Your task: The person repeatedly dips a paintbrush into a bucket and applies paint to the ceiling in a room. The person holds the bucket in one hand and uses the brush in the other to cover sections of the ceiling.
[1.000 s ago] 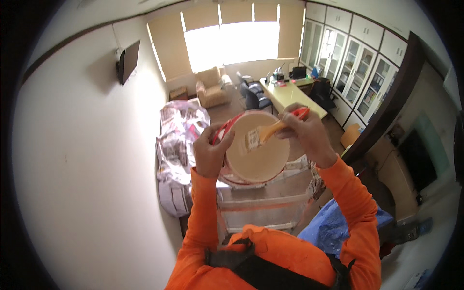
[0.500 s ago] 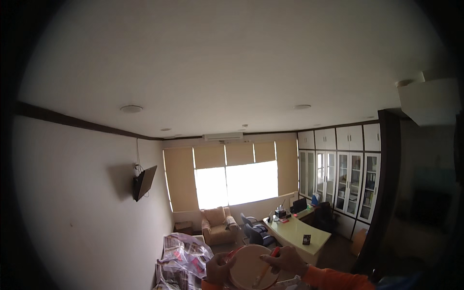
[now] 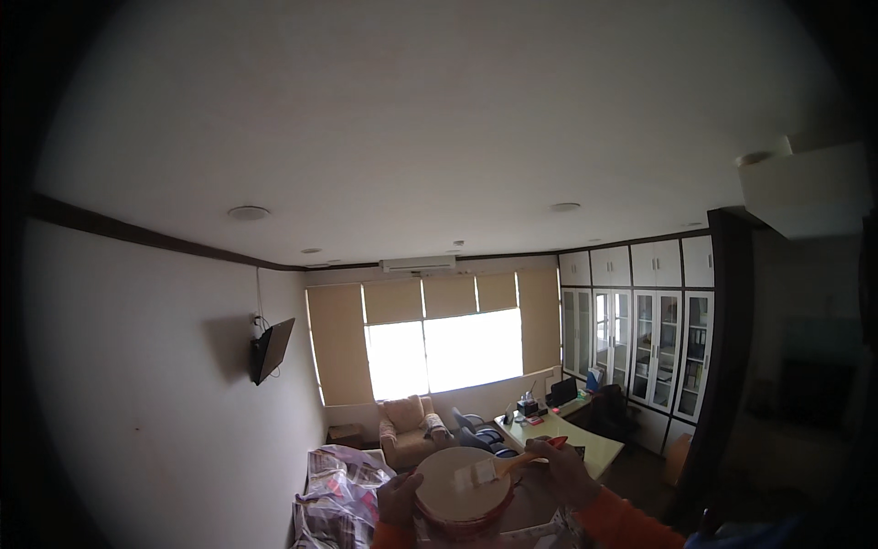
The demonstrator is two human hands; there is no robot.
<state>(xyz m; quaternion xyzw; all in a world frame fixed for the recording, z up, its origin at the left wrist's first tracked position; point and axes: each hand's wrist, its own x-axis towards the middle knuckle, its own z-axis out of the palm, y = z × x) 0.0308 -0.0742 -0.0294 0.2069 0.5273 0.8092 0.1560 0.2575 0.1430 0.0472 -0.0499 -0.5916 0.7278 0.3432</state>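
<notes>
My left hand (image 3: 400, 497) is closed on the left side of a round red tub (image 3: 466, 526). Pale, cream-coloured paint (image 3: 448, 476) shows across its wide top. In my right hand (image 3: 562, 471) is a paintbrush (image 3: 512, 463) with a wooden handle and a red end. The brush lies nearly level over the right part of the tub, its whitish bristles pointing left. Whether the bristles touch the paint or the rim I cannot tell.
Printed sheets under clear plastic (image 3: 338, 494) cover something at lower left. Beyond are an armchair (image 3: 407, 439), blue chairs (image 3: 480, 430) and a pale desk (image 3: 594, 444). A wall-mounted screen (image 3: 272, 350) juts out at left; glass-door cabinets (image 3: 654, 348) line the right.
The paintbrush has swung from slanting down into the tub to nearly level, with its bristles now in sight. My right hand and the tub have risen slightly; the tub has shifted left.
</notes>
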